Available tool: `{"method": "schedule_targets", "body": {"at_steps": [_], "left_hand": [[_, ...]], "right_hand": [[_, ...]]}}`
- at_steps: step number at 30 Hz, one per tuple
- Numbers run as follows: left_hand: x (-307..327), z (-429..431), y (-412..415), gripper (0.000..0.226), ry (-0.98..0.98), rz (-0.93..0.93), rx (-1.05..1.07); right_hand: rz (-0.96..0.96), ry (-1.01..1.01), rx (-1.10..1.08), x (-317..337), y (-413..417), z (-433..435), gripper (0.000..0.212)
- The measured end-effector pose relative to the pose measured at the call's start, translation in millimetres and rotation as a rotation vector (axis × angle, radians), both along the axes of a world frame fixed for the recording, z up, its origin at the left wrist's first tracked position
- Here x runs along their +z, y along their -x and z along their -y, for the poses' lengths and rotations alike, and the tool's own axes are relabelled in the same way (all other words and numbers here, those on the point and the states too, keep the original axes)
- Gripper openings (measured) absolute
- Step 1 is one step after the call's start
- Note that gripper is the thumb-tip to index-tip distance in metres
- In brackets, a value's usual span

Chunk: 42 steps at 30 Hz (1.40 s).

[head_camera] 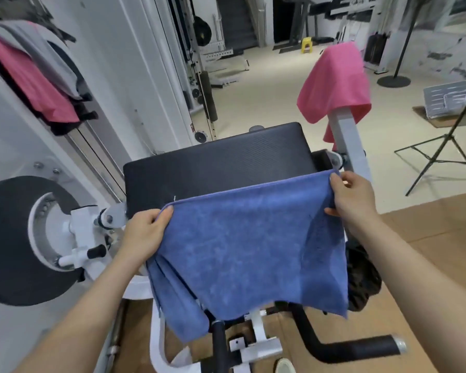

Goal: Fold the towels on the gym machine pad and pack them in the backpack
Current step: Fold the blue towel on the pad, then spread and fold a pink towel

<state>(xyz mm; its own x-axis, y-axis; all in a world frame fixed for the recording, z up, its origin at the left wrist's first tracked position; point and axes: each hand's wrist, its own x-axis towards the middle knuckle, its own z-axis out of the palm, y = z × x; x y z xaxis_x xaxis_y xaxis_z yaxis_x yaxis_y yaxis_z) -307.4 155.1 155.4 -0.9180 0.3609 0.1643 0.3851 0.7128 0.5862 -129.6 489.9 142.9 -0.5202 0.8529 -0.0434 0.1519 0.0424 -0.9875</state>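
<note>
I see my left hand (143, 232) and right hand (353, 197) each holding a top corner of the blue towel (253, 251), which is stretched between them. The left grip is closed around its corner, with the thumb lying on top of the cloth. The right grip pinches the far corner between thumb and fingers. The towel's top edge sits over the near edge of the black pad (218, 162), and the rest hangs down in front of it, bunched into folds below my left hand. A pink towel (336, 82) is draped over the white post beyond the pad on the right. A dark bag (363, 281) shows just past the blue towel's right edge, mostly hidden. More pink cloth (30, 76) hangs at the upper left.
</note>
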Motion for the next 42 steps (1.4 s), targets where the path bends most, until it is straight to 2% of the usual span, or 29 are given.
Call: {"method": "schedule_targets", "body": {"at_steps": [5, 8, 11, 14, 19, 23, 25, 27, 30, 32, 38, 42], "left_hand": [[-16, -38, 58, 0.057, 0.148, -0.141, 0.125], [-31, -68, 95, 0.054, 0.17, -0.111, 0.178], [-37, -98, 128, 0.052, 0.18, -0.094, 0.206], [-31, -119, 164, 0.048, 0.217, -0.154, 0.224], [-25, -154, 216, 0.04, 0.278, -0.258, 0.22], [-28, -175, 234, 0.018, 0.304, -0.353, 0.196], [-33, -191, 227, 0.029, 0.263, -0.431, 0.1], [-42, -220, 209, 0.031, 0.211, -0.465, -0.121], [-56, -280, 177, 0.022, 0.241, -0.463, -0.396], [-61, -318, 165, 0.019, 0.227, -0.428, -0.469], [-50, -404, 178, 0.027, 0.187, -0.307, -0.365], [-46, -435, 192, 0.026, 0.213, -0.249, -0.395]], "right_hand": [[0.172, -0.312, -0.033, 0, 65, -50, 0.035], [0.268, -0.478, -0.043, -1, 111, -82, 0.038], [0.324, -0.563, -0.034, -2, 151, -107, 0.034], [0.352, -0.603, -0.038, -5, 186, -133, 0.036], [0.356, -0.554, -0.052, -15, 238, -170, 0.032], [0.296, -0.466, 0.015, -21, 261, -171, 0.026], [0.261, -0.477, 0.105, -23, 257, -161, 0.031], [0.264, -0.57, 0.159, -31, 240, -151, 0.037], [0.402, -0.62, 0.19, -59, 197, -128, 0.043], [0.502, -0.574, 0.18, -80, 167, -111, 0.043], [0.7, -0.317, 0.029, -118, 113, -94, 0.04], [0.754, -0.276, -0.019, -130, 107, -94, 0.032]]}}
